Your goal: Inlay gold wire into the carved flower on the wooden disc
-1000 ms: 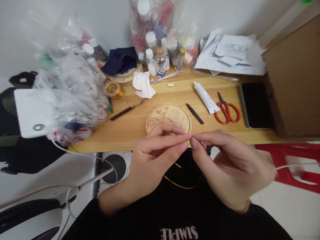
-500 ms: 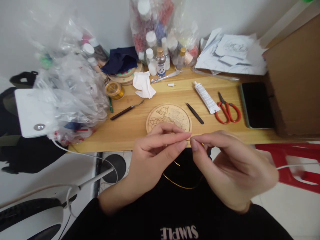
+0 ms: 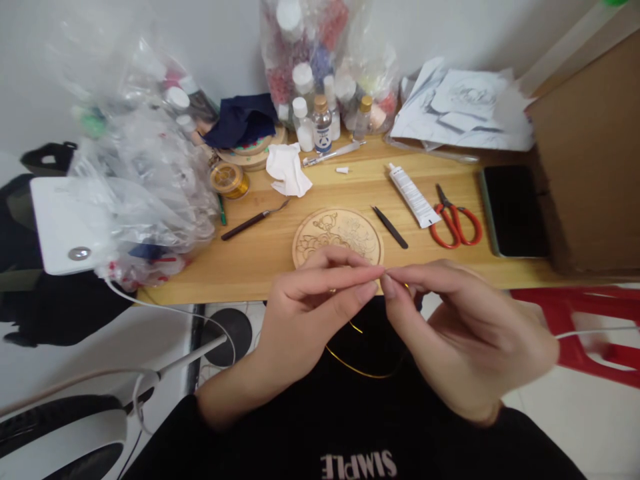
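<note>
My left hand [image 3: 313, 313] and my right hand [image 3: 455, 327] meet fingertip to fingertip at the table's front edge. Both are closed in a pinch on a thin gold wire [image 3: 367, 375]. Its curved length hangs below my hands against the black shirt, and a short end shows under my left fingers. The bit between the fingertips is mostly hidden. Just beyond my left hand lies a round wooden board [image 3: 340, 233] with line drawings of flowers on it, its near edge covered by my fingers. Black tweezers [image 3: 390, 227] rest to the board's right.
Red-handled scissors [image 3: 455, 220], a white tube [image 3: 413, 195] and a phone [image 3: 514, 211] lie to the right, beside a cardboard box [image 3: 590, 153]. Left of the board are a dark-handled spatula tool [image 3: 254, 221], crumpled tissue [image 3: 289, 171] and a gold wire spool [image 3: 229, 180]. Bottles [image 3: 323, 123] stand behind.
My fingertips have drawn slightly closer together and now touch. The gold wire's short end has shifted a little to the right. Everything on the table stays as it was.
</note>
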{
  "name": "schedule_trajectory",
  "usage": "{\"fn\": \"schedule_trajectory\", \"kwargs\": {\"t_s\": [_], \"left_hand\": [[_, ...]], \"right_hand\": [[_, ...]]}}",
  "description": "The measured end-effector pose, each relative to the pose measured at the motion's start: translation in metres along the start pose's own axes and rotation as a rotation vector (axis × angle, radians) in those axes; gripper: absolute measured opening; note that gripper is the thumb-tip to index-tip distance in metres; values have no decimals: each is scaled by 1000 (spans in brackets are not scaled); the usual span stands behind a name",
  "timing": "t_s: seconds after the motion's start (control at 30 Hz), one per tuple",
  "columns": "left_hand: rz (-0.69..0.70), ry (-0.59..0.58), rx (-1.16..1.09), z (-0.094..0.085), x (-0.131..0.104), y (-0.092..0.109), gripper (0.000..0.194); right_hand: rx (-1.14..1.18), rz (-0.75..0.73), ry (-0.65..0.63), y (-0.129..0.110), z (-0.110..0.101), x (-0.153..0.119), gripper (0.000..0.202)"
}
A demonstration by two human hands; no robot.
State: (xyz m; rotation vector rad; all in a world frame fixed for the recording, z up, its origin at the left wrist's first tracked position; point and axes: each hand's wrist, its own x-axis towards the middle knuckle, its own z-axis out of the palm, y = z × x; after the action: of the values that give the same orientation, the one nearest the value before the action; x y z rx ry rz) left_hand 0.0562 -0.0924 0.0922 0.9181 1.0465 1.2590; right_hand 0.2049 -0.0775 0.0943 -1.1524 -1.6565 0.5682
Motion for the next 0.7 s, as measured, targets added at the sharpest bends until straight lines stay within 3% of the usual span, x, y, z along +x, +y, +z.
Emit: {"fn": "schedule_trajectory", "kwargs": {"t_s": [0.37, 0.7], "left_hand": [[-35, -11, -50, -1, 1, -1, 13], [-220, 8, -273, 0, 3, -2, 9]], "right_hand": [[-16, -10, 6, 0, 1, -1, 23], [-5, -21, 18, 1, 0, -1, 25]]}}
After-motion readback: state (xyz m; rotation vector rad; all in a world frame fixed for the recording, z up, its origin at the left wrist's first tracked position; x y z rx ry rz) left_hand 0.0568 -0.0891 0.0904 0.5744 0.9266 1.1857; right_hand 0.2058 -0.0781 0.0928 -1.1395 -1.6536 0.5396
